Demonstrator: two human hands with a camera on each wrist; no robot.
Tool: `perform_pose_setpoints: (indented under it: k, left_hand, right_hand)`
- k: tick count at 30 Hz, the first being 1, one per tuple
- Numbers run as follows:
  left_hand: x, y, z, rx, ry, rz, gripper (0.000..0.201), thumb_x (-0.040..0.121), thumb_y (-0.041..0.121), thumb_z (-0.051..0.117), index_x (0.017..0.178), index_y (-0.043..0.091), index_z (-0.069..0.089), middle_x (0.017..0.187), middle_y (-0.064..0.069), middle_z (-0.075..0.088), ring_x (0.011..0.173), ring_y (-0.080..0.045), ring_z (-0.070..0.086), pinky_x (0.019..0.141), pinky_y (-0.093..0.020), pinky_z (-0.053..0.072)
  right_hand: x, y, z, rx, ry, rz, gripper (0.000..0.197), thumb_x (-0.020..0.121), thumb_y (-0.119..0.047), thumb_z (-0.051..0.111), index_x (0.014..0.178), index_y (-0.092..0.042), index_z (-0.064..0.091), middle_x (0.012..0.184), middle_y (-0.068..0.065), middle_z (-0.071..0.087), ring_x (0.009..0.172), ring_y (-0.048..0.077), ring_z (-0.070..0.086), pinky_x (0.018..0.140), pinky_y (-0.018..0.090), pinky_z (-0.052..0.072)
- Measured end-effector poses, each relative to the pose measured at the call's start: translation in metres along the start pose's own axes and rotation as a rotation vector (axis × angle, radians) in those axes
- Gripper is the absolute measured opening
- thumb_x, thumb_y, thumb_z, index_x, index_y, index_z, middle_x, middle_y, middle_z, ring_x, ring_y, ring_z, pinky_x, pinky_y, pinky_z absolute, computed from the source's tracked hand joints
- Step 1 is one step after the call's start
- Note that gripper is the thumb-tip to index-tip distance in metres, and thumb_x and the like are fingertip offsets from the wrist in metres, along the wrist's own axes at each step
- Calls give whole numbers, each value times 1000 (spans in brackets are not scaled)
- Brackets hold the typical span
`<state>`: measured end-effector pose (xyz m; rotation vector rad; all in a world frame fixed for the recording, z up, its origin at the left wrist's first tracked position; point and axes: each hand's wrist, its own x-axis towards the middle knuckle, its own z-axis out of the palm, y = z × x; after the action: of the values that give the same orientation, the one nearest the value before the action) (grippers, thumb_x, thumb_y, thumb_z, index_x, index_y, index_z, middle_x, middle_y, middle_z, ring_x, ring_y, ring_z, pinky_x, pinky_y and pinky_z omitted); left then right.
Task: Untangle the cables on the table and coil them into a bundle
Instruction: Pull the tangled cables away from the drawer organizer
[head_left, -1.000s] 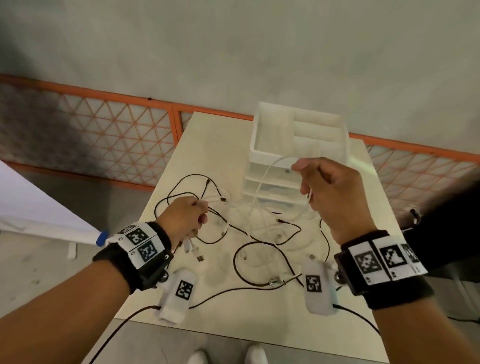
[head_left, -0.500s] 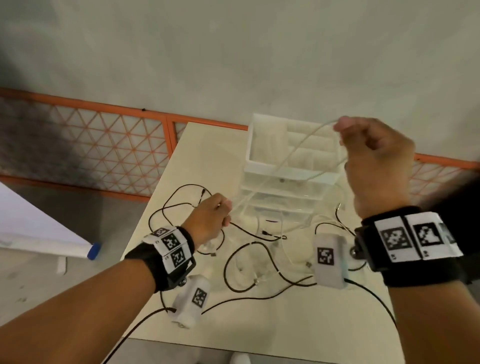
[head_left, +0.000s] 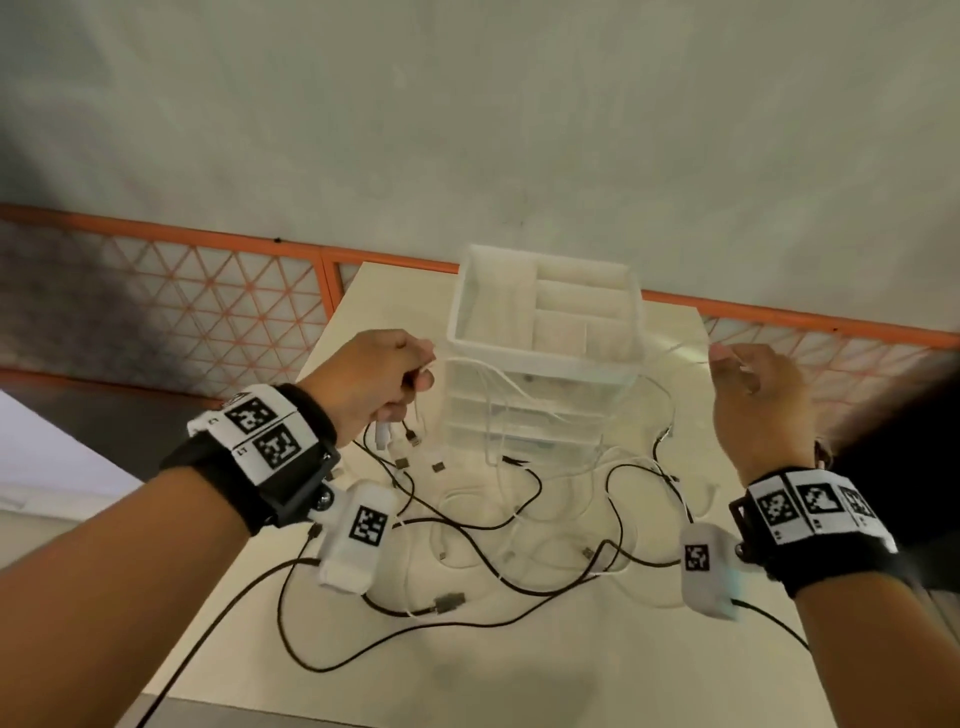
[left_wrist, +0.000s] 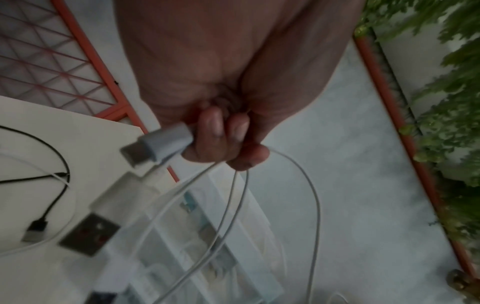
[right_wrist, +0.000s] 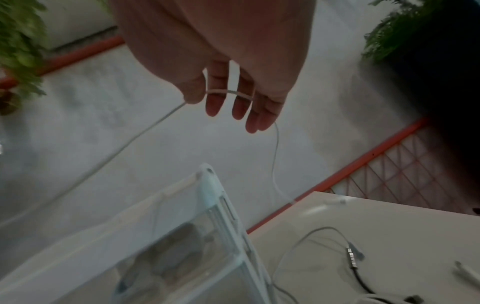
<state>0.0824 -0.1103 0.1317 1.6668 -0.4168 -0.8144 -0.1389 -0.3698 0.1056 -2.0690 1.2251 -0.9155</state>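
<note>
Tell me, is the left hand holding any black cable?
No, the left hand grips only white cables; the black cables lie on the table.

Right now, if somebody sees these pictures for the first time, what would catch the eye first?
Probably the two raised hands: the left hand grips white cable ends with USB plugs, and the right hand holds a white cable across its fingers. Between them stands a clear drawer organizer, with black cables and white ones tangled on the table below.
</note>
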Motion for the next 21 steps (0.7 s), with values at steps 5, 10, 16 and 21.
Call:
perform_pose_setpoints:
  k: [5,10,16,21]
  left_hand:
    - [-2,-13,20,33,16,-83,19,103,16,46,90,7,56,67,-7,58,48,-12,33,39,-22,29]
    - [-7,-13,46,-16,-41,-81,20,103,15,47,86,6,55,65,-10,64,46,-12,38,39,-22,33]
    - [-13,-21,45,247,-89,67,23,102,21,47,86,14,61,75,0,71,67,-13,49,62,-28,40]
    - [-14,-37,34,210,-120,89,23,103,18,46,90,7,61,72,-3,59,79,-19,62,78,-29,48]
  right_hand:
    - [-15,18,4,-221,-263,53,56,91,-28,63,144,-31,46,152,8,36,116,29,60,101,37,46]
    - [-76,-40,30,70,-532,-421,40,85,-35,74,124,-35,62,110,-15,58,62,0,54,61,9,43]
    - [-75,-53,56,112,-527,-450,33,94,-29,65,67,-10,68,51,4,57,52,17,54,57,33,43]
    - [-63,-51,52,62,-553,-219,23,89,-28,69,111,-23,75,78,0,69,65,12,63,57,13,40]
